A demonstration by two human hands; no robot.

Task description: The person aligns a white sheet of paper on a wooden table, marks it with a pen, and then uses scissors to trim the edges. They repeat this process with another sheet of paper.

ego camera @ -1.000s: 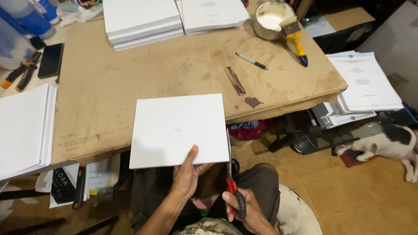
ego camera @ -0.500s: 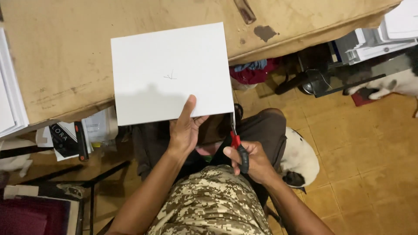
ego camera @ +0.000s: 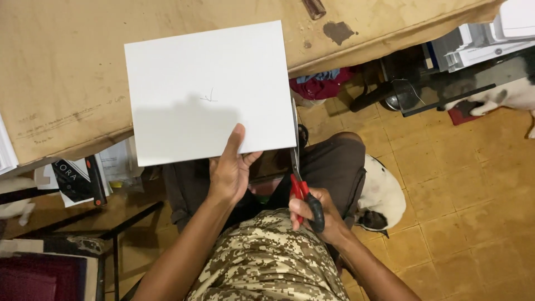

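Note:
My left hand (ego camera: 229, 169) holds a white sheet of card (ego camera: 207, 90) by its near edge, thumb on top. A small pencil mark sits near the sheet's middle. The sheet hangs over the front edge of the brown worktable (ego camera: 61, 83). My right hand (ego camera: 317, 214) grips red-and-black scissors (ego camera: 301, 184), whose blades point up along the sheet's right edge. Whether the blades touch the card I cannot tell.
A dark stain (ego camera: 338, 30) and a brown strip (ego camera: 314, 8) lie on the table's far right. A black-and-white dog (ego camera: 384, 195) lies by my right knee on the tiled floor. Another animal (ego camera: 510, 95) is at far right. Papers (ego camera: 89, 173) sit under the table.
The view has tilted down and closer to my lap. The sheet has come nearer, and the scissors have risen to its right edge.

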